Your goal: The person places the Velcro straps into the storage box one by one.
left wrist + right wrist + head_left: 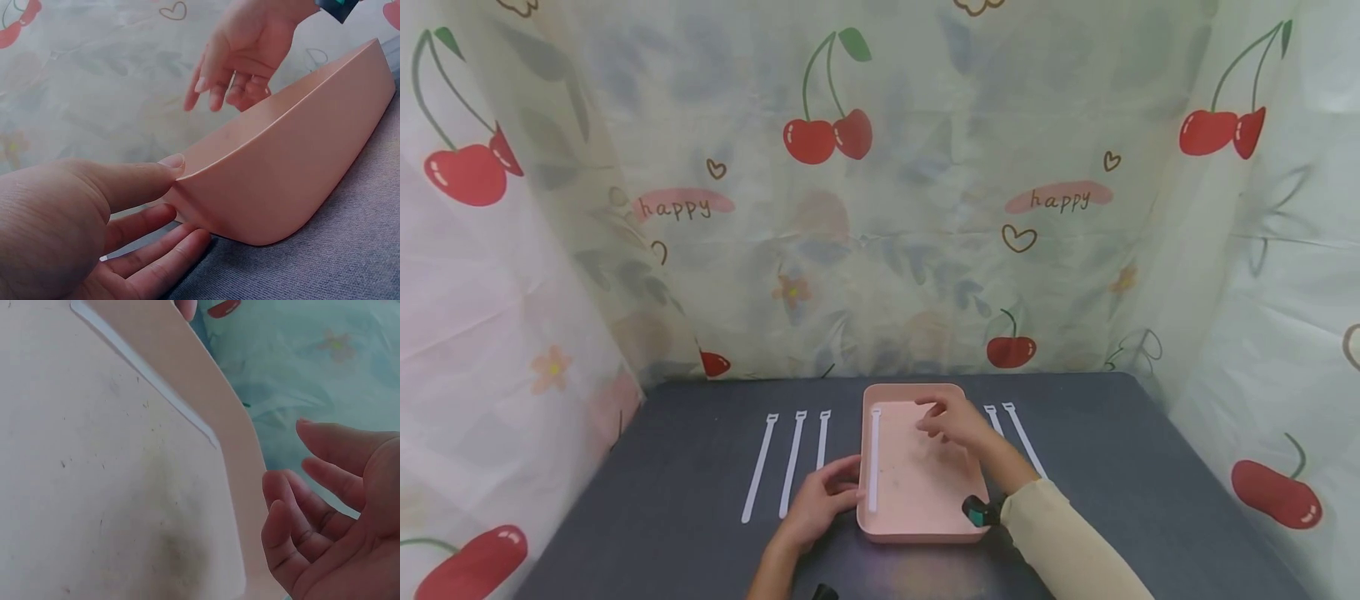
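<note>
At lower centre, a left hand [815, 507], fingers extended, touches the pink rectangular tray [917, 483]; the empty right hand [953, 418] hovers above, loosely bent.

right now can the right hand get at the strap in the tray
Probably yes: the right hand is empty and above the tray, with no object seen between it and the strap. The left hand touches the tray's left side but leaves the strap uncovered.

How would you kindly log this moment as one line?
Left hand: touching pink tray, left edge | Right hand: empty, above tray | White strap: inside tray, left side | Other straps: on dark table, both sides
</note>
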{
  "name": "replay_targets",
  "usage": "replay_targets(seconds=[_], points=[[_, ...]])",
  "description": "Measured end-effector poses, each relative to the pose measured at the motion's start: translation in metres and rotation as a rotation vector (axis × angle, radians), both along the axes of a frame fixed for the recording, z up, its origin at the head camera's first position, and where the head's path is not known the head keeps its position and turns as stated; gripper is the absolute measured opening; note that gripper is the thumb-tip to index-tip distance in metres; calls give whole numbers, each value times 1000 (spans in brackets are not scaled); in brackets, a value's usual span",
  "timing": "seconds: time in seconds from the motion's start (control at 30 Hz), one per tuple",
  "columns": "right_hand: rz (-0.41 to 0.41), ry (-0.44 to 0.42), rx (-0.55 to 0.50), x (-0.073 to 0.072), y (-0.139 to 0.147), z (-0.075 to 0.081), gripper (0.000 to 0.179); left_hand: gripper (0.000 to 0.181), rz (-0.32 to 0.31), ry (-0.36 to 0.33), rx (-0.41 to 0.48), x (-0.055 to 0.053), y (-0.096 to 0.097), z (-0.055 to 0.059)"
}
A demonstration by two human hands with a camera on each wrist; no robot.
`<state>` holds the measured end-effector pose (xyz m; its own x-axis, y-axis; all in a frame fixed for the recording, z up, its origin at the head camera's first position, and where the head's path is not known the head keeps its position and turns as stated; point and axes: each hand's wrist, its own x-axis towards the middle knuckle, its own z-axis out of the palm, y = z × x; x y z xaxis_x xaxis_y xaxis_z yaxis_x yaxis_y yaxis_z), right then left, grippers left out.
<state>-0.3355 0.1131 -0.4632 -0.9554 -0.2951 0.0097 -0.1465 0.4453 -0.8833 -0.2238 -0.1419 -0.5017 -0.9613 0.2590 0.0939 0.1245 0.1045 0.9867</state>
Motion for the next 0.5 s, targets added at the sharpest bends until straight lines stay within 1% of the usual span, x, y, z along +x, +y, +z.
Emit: replay_targets(seconds=[0.03, 0.13, 0.23, 0.3, 0.37, 0.5], points=[[-11, -10, -3, 1, 2, 0, 42, 53, 0, 2, -3, 0, 0, -1], [-68, -31, -3, 3, 8, 2, 39, 53, 8, -6, -12, -6, -1, -9], [-137, -15, 3, 6, 14, 3, 35, 54, 11, -9, -18, -12, -3, -20], [-175, 4, -3, 8, 19, 3, 34, 54, 11, -12, -12, -14, -3, -25], [-203, 26, -15, 9, 25, 3, 34, 55, 12, -13, -6, -15, -3, -26], [-251, 51, -67, 11, 36, 2, 33, 55, 19, -20, -3, -15, -3, -26]])
